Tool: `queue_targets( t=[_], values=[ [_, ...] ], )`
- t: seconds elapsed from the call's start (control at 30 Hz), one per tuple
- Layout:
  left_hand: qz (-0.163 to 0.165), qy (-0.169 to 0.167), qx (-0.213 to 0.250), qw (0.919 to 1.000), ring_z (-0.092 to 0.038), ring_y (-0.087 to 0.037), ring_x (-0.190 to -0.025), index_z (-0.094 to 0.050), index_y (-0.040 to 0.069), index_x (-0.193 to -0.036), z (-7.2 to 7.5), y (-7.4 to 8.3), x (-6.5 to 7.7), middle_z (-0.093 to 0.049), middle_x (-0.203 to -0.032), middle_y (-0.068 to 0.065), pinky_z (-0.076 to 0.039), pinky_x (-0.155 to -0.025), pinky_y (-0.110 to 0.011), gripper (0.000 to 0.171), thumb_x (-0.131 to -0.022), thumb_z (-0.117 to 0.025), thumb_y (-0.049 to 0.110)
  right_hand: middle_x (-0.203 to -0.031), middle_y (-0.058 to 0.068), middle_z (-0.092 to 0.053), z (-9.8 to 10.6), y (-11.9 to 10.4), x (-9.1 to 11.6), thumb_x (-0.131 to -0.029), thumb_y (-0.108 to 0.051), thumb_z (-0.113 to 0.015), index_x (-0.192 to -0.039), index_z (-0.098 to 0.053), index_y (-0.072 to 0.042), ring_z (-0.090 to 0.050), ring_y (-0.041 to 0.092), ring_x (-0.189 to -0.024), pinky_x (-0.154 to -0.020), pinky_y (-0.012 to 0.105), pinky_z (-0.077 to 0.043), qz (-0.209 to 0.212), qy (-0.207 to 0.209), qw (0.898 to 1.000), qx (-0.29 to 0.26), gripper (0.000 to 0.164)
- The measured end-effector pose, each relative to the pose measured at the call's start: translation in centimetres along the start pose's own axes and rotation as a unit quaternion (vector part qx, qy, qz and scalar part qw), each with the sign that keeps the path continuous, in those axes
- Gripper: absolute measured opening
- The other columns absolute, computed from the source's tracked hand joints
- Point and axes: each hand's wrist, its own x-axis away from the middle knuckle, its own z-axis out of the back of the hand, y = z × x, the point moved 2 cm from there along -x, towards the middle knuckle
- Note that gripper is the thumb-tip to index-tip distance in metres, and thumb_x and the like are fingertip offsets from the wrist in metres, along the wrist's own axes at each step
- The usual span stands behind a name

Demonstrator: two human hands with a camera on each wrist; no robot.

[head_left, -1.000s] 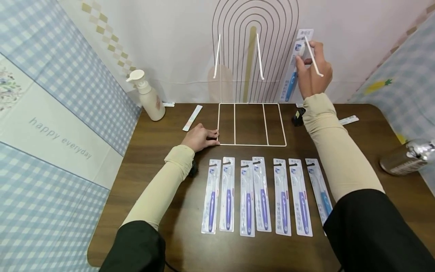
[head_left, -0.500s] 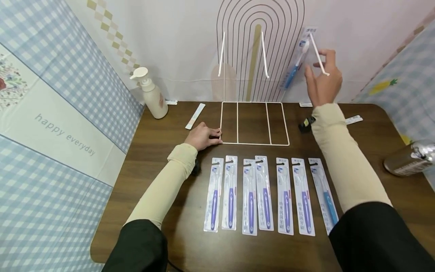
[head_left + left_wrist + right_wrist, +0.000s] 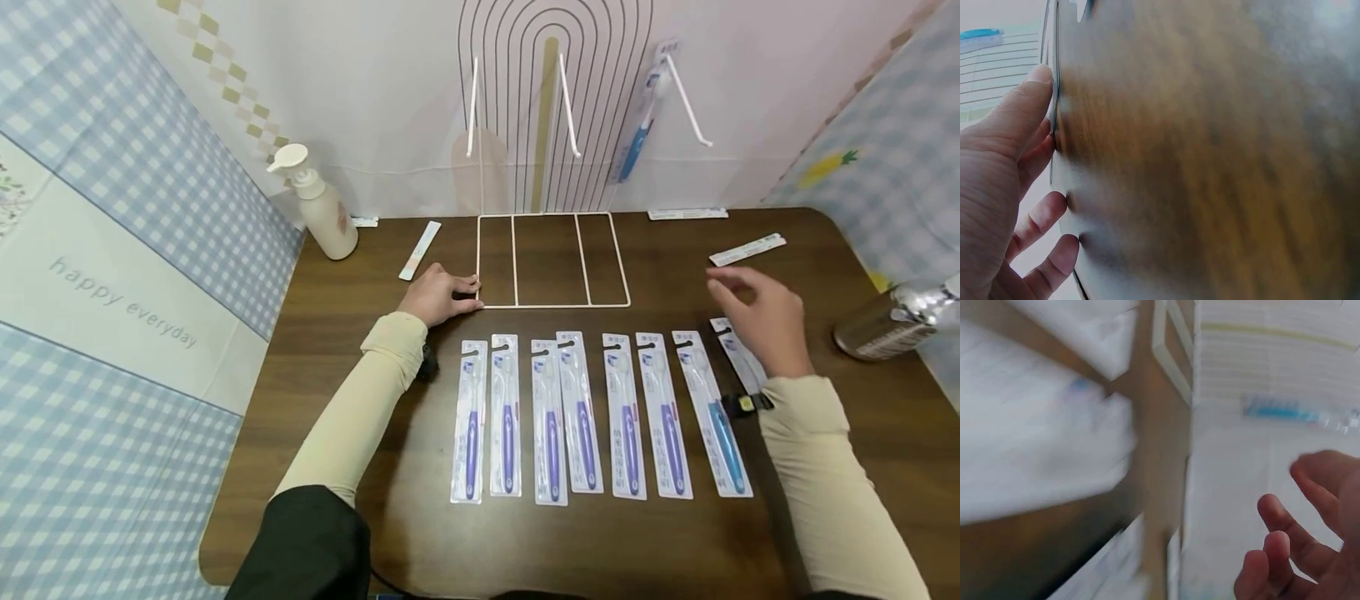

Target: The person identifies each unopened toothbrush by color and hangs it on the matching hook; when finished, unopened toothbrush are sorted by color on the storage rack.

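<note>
My left hand (image 3: pixel 437 297) holds the near left corner of a white wire rack (image 3: pixel 555 307), thumb and index finger at the wire. In the left wrist view, its other fingertips touch the brown table (image 3: pixel 1197 156). From the rack's right prong (image 3: pixel 686 100) hangs a packaged toothbrush (image 3: pixel 636 150) with a blue handle, tilted. My right hand (image 3: pixel 768 321) hovers over the table's right side, fingers loosely bent and nothing between them. Partly beneath it lies another packaged toothbrush (image 3: pixel 738 358). Beside that lies a blue-handled one (image 3: pixel 723 442), left of which lie several purple-handled ones (image 3: pixel 628 442).
At the back left stands a pump bottle (image 3: pixel 326 212); a metal can (image 3: pixel 892 321) lies or leans at the right edge. Thin white strips (image 3: pixel 748 249) lie near the back. Two more prongs (image 3: pixel 568 108) stick out from the rack. Cloth covers the back and sides.
My right hand has let go of the toothbrush, which now hangs on the right prong. It has come down and toward me, over the packages at right. The left hand stays at the rack.
</note>
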Motion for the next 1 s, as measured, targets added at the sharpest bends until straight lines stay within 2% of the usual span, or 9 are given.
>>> queue_targets(
  t=[0.13,0.2,0.33,0.53,0.73,1.0],
  values=[
    [0.001,0.001,0.007,1.0000,-0.052,-0.025,-0.100,-0.075,0.022,-0.133,0.3,-0.1,0.1,-0.060,-0.147,0.008,-0.050,-0.087,-0.041,0.045,-0.096,-0.078,0.047,-0.095,0.015,-0.068,1.0,3.3,2.8,-0.106,-0.033,-0.066,-0.134,-0.072,-0.008,-0.051,0.012,-0.079,-0.067,0.042,-0.037,-0.020,-0.078,0.995,0.055,0.038],
    [-0.001,0.003,0.012,0.9999,-0.052,-0.025,-0.099,-0.074,0.021,-0.134,0.4,-0.2,0.1,-0.059,-0.148,0.008,-0.050,-0.087,-0.040,0.046,-0.096,-0.078,0.046,-0.089,0.013,-0.066,1.5,4.8,3.7,-0.105,-0.033,-0.067,-0.135,-0.071,-0.005,-0.049,0.020,-0.072,-0.060,0.041,-0.035,-0.023,-0.114,0.990,0.077,0.041],
    [-0.003,0.005,0.020,0.9998,-0.051,-0.024,-0.098,-0.074,0.022,-0.134,0.6,-0.4,-0.1,-0.059,-0.147,0.009,-0.048,-0.086,-0.039,0.047,-0.095,-0.078,0.047,-0.082,0.009,-0.063,2.1,7.2,4.5,-0.103,-0.033,-0.070,-0.137,-0.068,-0.002,-0.046,0.021,-0.063,-0.054,0.037,-0.034,-0.016,-0.168,0.981,0.094,0.046],
    [-0.006,0.007,0.026,0.9996,-0.051,-0.024,-0.099,-0.073,0.022,-0.135,0.9,-0.5,-0.3,-0.059,-0.148,0.010,-0.047,-0.087,-0.038,0.047,-0.095,-0.079,0.045,-0.090,0.009,-0.063,2.4,9.2,4.5,-0.103,-0.036,-0.071,-0.149,-0.059,-0.006,-0.046,0.018,-0.066,-0.054,0.033,-0.035,-0.020,-0.240,0.968,0.068,0.056],
    [-0.007,0.004,0.031,0.9995,-0.052,-0.023,-0.100,-0.073,0.021,-0.135,0.7,-0.4,-0.4,-0.060,-0.147,0.009,-0.046,-0.089,-0.038,0.047,-0.095,-0.079,0.044,-0.092,0.008,-0.060,2.4,9.4,4.1,-0.105,-0.033,-0.069,-0.153,-0.054,-0.005,-0.047,0.015,-0.070,-0.058,0.032,-0.036,-0.022,-0.281,0.958,0.053,0.058],
    [-0.003,0.002,0.035,0.9994,-0.050,-0.024,-0.099,-0.073,0.020,-0.135,0.0,-0.2,-0.2,-0.059,-0.148,0.008,-0.047,-0.089,-0.039,0.047,-0.095,-0.079,0.044,-0.100,0.011,-0.064,2.6,9.3,4.7,-0.105,-0.035,-0.068,-0.153,-0.056,-0.008,-0.053,0.014,-0.077,-0.060,0.032,-0.040,-0.038,-0.266,0.963,0.025,0.056]
  ],
)
